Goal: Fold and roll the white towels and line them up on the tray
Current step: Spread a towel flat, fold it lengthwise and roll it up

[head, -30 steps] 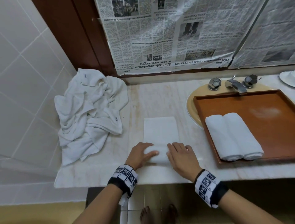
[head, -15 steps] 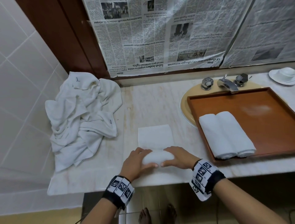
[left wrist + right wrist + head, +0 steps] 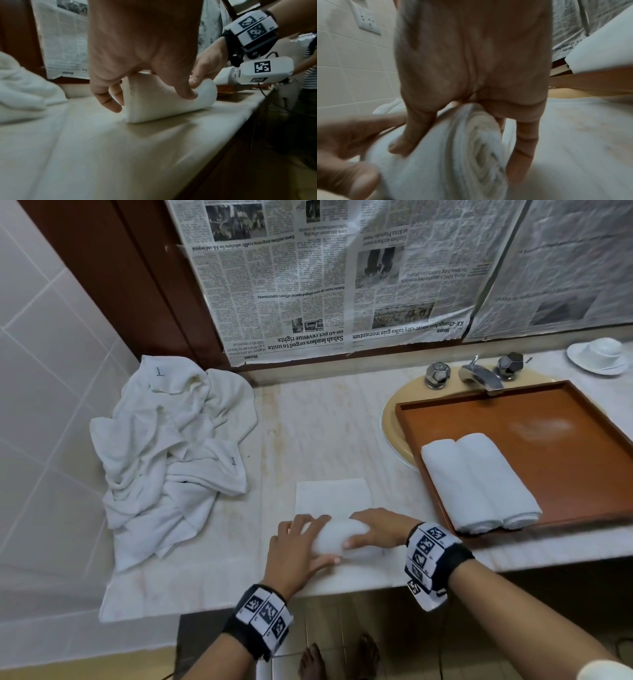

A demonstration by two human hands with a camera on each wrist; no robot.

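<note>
A white towel lies near the counter's front edge, its near part wound into a roll (image 3: 337, 534) and its flat part (image 3: 330, 494) stretching away from me. My left hand (image 3: 298, 549) curls over the roll's left end and my right hand (image 3: 380, 527) over its right end. In the left wrist view the left hand's fingers (image 3: 109, 98) wrap the roll (image 3: 164, 104). The right wrist view shows the roll's spiral end (image 3: 481, 155) under my right hand (image 3: 471, 60). Two rolled towels (image 3: 479, 484) lie side by side on the brown tray (image 3: 565, 460).
A heap of loose white towels (image 3: 171, 453) lies at the counter's left end against the tiled wall. The tray rests over the sink, below a chrome tap (image 3: 479, 374). A cup on a saucer (image 3: 597, 356) stands at the far right. Newspaper covers the back wall.
Both hands have wound the towel further away from me. The roll is thicker and the flat part beyond it is shorter.
</note>
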